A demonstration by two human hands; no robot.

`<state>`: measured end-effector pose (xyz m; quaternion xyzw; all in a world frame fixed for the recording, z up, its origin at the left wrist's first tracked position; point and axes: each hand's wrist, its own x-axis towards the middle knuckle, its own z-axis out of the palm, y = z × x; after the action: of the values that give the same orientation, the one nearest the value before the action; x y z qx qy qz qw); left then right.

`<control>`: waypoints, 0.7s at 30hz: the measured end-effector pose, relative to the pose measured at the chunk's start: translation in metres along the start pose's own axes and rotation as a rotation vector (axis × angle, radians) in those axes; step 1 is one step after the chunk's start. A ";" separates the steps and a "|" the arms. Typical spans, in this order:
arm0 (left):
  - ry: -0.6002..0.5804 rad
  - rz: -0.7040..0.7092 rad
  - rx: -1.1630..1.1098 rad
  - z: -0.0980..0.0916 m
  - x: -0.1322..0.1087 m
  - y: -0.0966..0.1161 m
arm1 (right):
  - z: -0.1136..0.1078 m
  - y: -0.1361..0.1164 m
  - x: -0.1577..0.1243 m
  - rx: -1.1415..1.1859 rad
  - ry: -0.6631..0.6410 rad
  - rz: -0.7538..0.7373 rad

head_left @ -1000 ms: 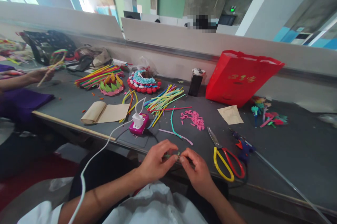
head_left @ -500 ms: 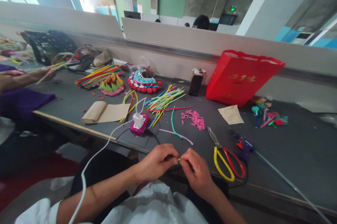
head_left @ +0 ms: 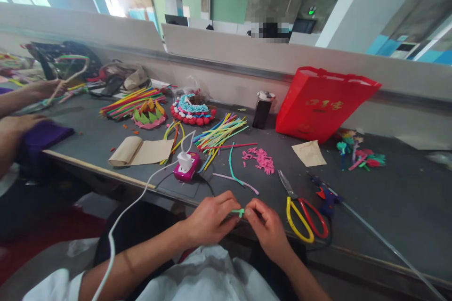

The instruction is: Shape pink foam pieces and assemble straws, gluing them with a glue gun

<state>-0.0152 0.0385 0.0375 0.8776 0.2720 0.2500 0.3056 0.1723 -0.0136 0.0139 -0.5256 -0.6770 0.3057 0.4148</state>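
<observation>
Above the table's front edge, my left hand (head_left: 216,216) and my right hand (head_left: 266,221) meet with fingertips pinched. Between them shows a short piece of green pipe cleaner (head_left: 240,212), with a small stub sticking out downward. My left fingers grip its left end and my right thumb and forefinger close on its right end. Just beyond my hands lie a lilac pipe cleaner (head_left: 236,182) and a teal one (head_left: 231,162). Scissors (head_left: 300,211) with one yellow and one red handle lie right of my right hand, beside a blue glue gun (head_left: 328,199).
Small pink pieces (head_left: 263,159), a bundle of coloured pipe cleaners (head_left: 222,134), a purple power socket (head_left: 187,169) and a brown paper roll (head_left: 132,151) lie ahead. A red bag (head_left: 323,103) and dark bottle (head_left: 262,111) stand behind. Another person's hands (head_left: 24,122) work at left.
My fingertips have drawn slightly apart, so more of the green pipe cleaner shows. The other person's hand at left has moved, and a second hand has come into view.
</observation>
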 end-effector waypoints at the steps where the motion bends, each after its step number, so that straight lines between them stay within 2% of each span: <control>1: -0.011 0.027 0.028 0.001 -0.001 -0.002 | 0.000 0.000 0.000 0.015 -0.010 0.012; 5: -0.001 0.047 -0.067 0.002 0.000 -0.003 | -0.001 -0.004 -0.001 0.021 -0.020 -0.001; 7: 0.032 -0.012 -0.191 0.001 0.002 0.001 | -0.001 -0.006 -0.001 0.005 -0.013 -0.030; 10: 0.029 -0.265 -0.507 0.000 0.005 0.004 | -0.001 -0.007 -0.001 -0.028 -0.001 -0.099; 13: -0.110 -0.638 -0.943 0.001 0.007 0.000 | 0.001 -0.003 -0.001 -0.095 -0.001 -0.247; 14: -0.167 -0.732 -1.065 0.002 0.008 -0.003 | 0.002 -0.001 -0.002 -0.123 -0.001 -0.305; 16: -0.253 -0.832 -1.227 0.004 0.009 -0.008 | 0.004 0.003 -0.002 -0.165 0.000 -0.381; 19: -0.276 -0.846 -1.230 0.005 0.011 -0.010 | 0.007 0.008 -0.003 -0.147 0.026 -0.324; 21: -0.172 -0.751 -1.043 0.006 0.010 -0.007 | 0.009 0.010 -0.004 -0.112 0.062 -0.224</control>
<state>-0.0068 0.0475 0.0314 0.4760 0.3776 0.1542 0.7791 0.1695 -0.0148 0.0006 -0.4781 -0.7343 0.2026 0.4372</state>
